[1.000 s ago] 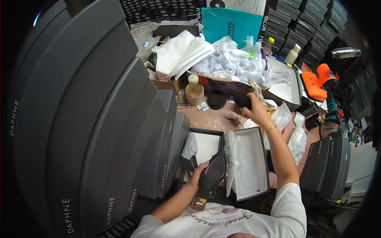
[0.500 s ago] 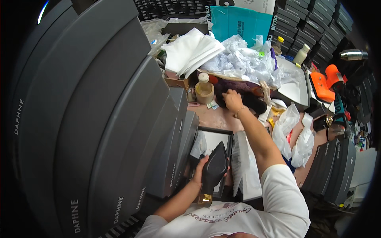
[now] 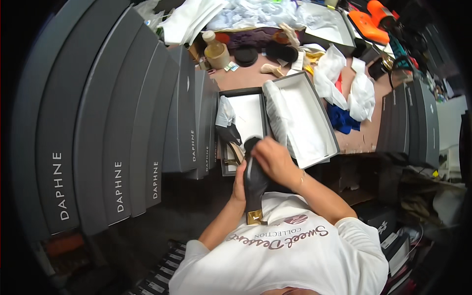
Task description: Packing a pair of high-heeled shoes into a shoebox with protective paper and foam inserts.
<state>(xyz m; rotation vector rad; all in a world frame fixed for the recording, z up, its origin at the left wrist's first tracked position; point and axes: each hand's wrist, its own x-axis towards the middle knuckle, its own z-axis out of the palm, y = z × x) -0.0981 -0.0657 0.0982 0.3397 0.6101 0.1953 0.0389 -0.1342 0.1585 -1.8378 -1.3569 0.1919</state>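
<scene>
A black high-heeled shoe (image 3: 255,184) with a gold heel is gripped in my left hand (image 3: 239,183), close to my chest, toe pointing away from me. My right hand (image 3: 276,162) is closed at the toe end, pinching a small dark pad (image 3: 252,143) against the shoe; its exact kind is unclear. Just beyond lies an open shoebox (image 3: 265,112) with white lining. Inside it on the left is a second black shoe (image 3: 229,133), its upper part wrapped in pale paper. Tissue paper (image 3: 277,110) lies along the box's right side.
A white-lined box lid (image 3: 322,129) lies to the right. Tall stacks of dark grey shoeboxes (image 3: 113,123) stand at left, more boxes (image 3: 410,120) at right. Farther back are a bottle (image 3: 215,51), a round black tin (image 3: 246,55), crumpled paper (image 3: 255,14) and a blue cloth (image 3: 342,119).
My right hand has come back from the dark items at the far side of the table to the shoe's toe. My left hand still holds the shoe. The view has tilted down.
</scene>
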